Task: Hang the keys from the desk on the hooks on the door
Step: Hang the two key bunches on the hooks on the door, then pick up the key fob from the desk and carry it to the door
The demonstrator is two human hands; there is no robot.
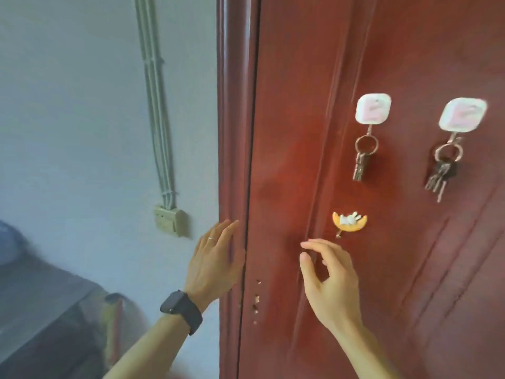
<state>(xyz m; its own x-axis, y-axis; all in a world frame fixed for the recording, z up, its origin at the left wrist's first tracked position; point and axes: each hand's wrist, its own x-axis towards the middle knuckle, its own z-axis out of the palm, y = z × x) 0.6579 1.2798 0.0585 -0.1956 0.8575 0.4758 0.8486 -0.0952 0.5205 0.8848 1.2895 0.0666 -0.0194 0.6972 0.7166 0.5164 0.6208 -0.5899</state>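
Red-brown door (396,269) fills the right side of the head view; everything below is placed relative to it.

Two white square hooks are stuck high on the door. The left hook (373,108) carries a silver bunch of keys (363,157) on a ring, hanging straight down. The right hook (462,114) carries a second bunch of keys (442,170) with dark heads, also on a ring, tilted a little. Both bunches are off the desk and on the door.

Lower on the door, below the left hook, sits an orange moon-shaped hook (349,222) with a small white figure on it. Nothing hangs from its metal prong.

Right hand (328,280) is in front of the door, just below and left of the orange hook, not touching it. Fingers loosely curled, thumb and forefinger apart, nothing held.

Left hand (216,258) lies flat against the door frame (232,132) at the door's left edge, fingers straight and released, holding nothing. A ring shows on one finger; a black watch (181,310) is on the wrist.

Left of the door: pale wall (68,105), a run of grey cables (155,105) going down into a beige wall box (169,218). Dark desk (35,310) at the bottom left, blurred. Small chipped holes (256,302) in the door near its left edge, between the two wrists.
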